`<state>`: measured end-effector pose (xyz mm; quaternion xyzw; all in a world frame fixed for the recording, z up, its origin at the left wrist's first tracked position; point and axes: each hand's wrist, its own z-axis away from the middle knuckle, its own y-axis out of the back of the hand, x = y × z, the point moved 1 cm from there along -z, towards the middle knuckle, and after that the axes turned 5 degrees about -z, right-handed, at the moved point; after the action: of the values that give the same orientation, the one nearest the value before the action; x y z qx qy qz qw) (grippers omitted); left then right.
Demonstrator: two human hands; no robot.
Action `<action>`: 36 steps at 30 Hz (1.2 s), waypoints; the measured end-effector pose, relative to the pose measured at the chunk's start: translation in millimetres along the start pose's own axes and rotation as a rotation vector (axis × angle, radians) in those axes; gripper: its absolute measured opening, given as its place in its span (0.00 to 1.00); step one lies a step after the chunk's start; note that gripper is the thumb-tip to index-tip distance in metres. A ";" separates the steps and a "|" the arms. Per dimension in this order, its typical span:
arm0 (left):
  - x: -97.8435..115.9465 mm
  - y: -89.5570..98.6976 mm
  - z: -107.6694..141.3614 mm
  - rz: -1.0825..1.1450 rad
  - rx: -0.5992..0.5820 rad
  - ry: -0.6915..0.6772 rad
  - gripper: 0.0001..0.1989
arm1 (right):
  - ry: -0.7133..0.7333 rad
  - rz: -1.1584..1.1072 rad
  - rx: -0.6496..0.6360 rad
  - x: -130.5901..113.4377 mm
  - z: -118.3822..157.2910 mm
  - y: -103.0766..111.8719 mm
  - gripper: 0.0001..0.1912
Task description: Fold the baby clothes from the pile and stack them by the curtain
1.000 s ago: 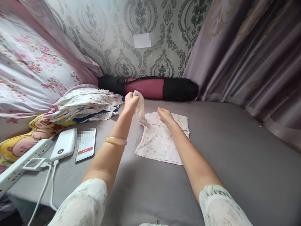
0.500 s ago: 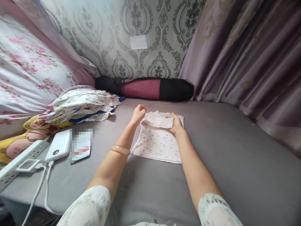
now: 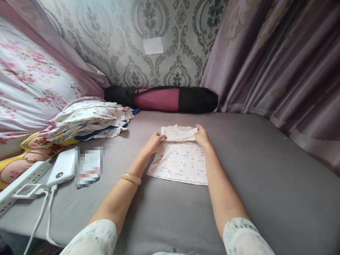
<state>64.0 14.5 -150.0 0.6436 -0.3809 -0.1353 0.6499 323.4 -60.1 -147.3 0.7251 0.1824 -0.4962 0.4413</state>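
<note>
A white printed cloth garment (image 3: 180, 161) lies on the grey sheet (image 3: 252, 177), its far part folded over into a narrow band. At the left end of that band, my left hand (image 3: 156, 141) pinches the fabric between thumb and fingers; a pale bangle (image 3: 131, 179) circles that wrist. My right hand (image 3: 202, 135) grips the band's right end, fingers closed on the edge. The near half of the garment is spread flat with its hem toward me.
A pile of printed clothes (image 3: 92, 117) lies at the back left. Nearer are a yellow cushion (image 3: 29, 156), a power strip (image 3: 23, 180), a white power bank (image 3: 62, 166) with cables and a blurred flat item (image 3: 89, 166). A black and maroon bag (image 3: 156, 99) lies along the wall.
My left hand has come down toward me and closed on the band's left end. The band now lies straighter and flatter, and my right hand has shifted slightly at its right end.
</note>
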 end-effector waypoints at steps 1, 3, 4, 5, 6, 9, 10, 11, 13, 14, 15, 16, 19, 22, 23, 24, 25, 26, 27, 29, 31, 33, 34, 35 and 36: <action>0.6 1.1 0.4 -0.008 -0.002 0.001 0.23 | 0.017 0.081 -0.006 0.4 1.0 0.2 0.34; 1.1 4.3 0.5 0.003 0.004 0.014 0.20 | 0.037 0.167 -0.025 -0.7 4.2 0.0 0.33; 1.0 6.1 0.1 0.020 0.006 0.024 0.18 | 0.038 0.208 -0.036 -1.9 6.3 0.0 0.34; 0.7 8.0 -0.7 0.039 0.005 0.042 0.19 | 0.038 0.245 -0.046 -3.3 8.4 0.4 0.34; 0.0 9.7 -1.8 0.058 0.001 0.070 0.20 | 0.037 0.276 -0.054 -4.7 10.6 1.3 0.35; -2.2 13.3 -6.5 0.080 -0.011 0.190 0.24 | 0.049 0.358 -0.057 -9.6 16.4 5.6 0.37; -2.3 14.1 -8.4 0.068 0.006 0.231 0.22 | 0.054 0.386 -0.042 -11.7 18.1 6.6 0.37; -1.7 14.7 -10.4 0.042 0.041 0.266 0.20 | 0.058 0.416 -0.017 -14.2 19.8 6.7 0.36; 3.0 15.0 -15.0 -0.038 0.141 0.292 0.17 | 0.089 0.477 0.023 -21.0 23.6 2.3 0.34; 7.3 14.4 -17.7 -0.075 0.180 0.269 0.17 | 0.122 0.505 0.020 -25.2 25.9 -2.9 0.33; 12.7 13.2 -20.7 -0.104 0.201 0.223 0.18 | 0.169 0.529 -0.005 -29.5 28.8 -9.9 0.31; 18.8 11.2 -23.9 -0.120 0.198 0.157 0.19 | 0.225 0.549 -0.052 -33.7 32.1 -18.4 0.30; 37.3 1.4 -33.2 -0.138 0.120 -0.061 0.19 | 0.366 0.589 -0.226 -41.6 43.9 -45.1 0.27; 46.2 -11.9 -38.9 -0.162 0.056 -0.117 0.19 | 0.366 0.622 -0.347 -40.4 52.4 -61.0 0.29; 46.4 -16.4 -39.6 -0.168 0.040 -0.104 0.19 | 0.347 0.632 -0.370 -38.8 53.8 -63.1 0.30; 45.6 -20.6 -39.7 -0.172 0.027 -0.085 0.21 | 0.330 0.641 -0.387 -37.2 54.5 -64.0 0.30; 44.0 -24.3 -39.3 -0.177 0.017 -0.067 0.22 | 0.318 0.648 -0.394 -35.8 54.5 -64.0 0.31; 42.0 -27.2 -38.6 -0.183 0.010 -0.054 0.23 | 0.309 0.653 -0.394 -34.7 54.2 -63.4 0.31; 39.9 -29.3 -37.6 -0.191 0.008 -0.041 0.24 | 0.298 0.658 -0.389 -33.9 53.5 -62.6 0.31; 36.1 -31.1 -35.6 -0.201 0.011 -0.017 0.26 | 0.261 0.670 -0.353 -32.2 51.4 -60.3 0.31; 33.4 -30.5 -34.2 -0.199 0.011 0.011 0.29 | 0.207 0.692 -0.297 -29.5 49.1 -56.7 0.31; 31.9 -29.0 -33.5 -0.190 0.003 0.036 0.31 | 0.157 0.721 -0.234 -25.3 47.1 -51.8 0.32; 31.4 -28.3 -33.2 -0.186 -0.001 0.048 0.32 | 0.136 0.732 -0.203 -22.7 46.3 -49.1 0.32; 31.0 -27.8 -33.1 -0.182 -0.006 0.062 0.34 | 0.115 0.741 -0.169 -20.0 45.8 -46.3 0.32; 30.7 -27.5 -33.0 -0.178 -0.012 0.078 0.35 | 0.095 0.747 -0.129 -17.3 45.3 -43.6 0.32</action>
<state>115.4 14.6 -162.1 0.6758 -0.2958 -0.1694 0.6535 259.8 -70.6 -157.5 0.7343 -0.0433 -0.2546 0.6277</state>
